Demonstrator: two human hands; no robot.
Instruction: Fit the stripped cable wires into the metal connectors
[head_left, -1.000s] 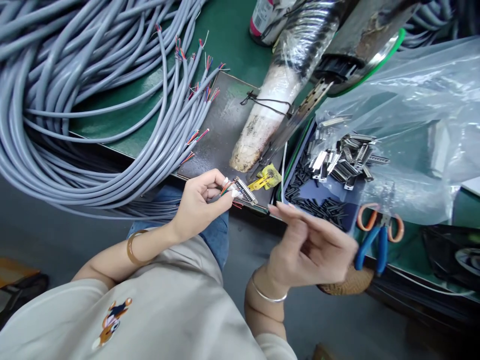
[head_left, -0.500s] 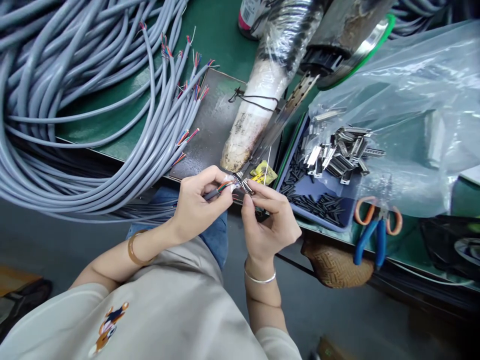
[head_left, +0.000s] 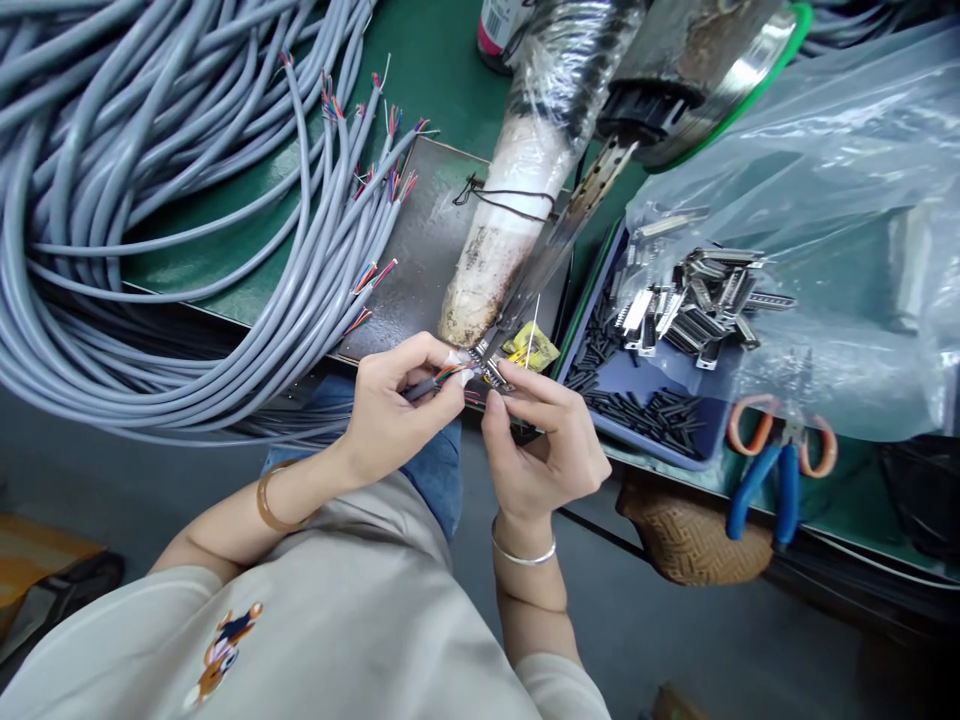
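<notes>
My left hand (head_left: 401,405) pinches the end of a grey cable (head_left: 421,388), whose thin coloured wires (head_left: 448,373) fan out past the fingertips. My right hand (head_left: 544,430) closes thumb and finger on a small metal connector (head_left: 491,371), just right of the left fingertips. The wires reach up to this connector. A long metal soldering iron (head_left: 551,255) comes down from the upper right, its tip at the connector. Beside it a dirty white tube wrapped in film (head_left: 499,225) ends just above my left fingertips.
Many grey cables (head_left: 247,330) with bared ends fill the left. On the right, a blue tray (head_left: 694,400) holds black sleeves, with metal connectors (head_left: 697,300) and a plastic bag (head_left: 847,210) over it. Blue-handled pliers (head_left: 784,480) lie at the bench edge. A yellow piece (head_left: 534,345) sits behind my right hand.
The view has shifted a little, so the tray, connectors and pliers appear farther right. My hands keep nearly the same pose and hold.
</notes>
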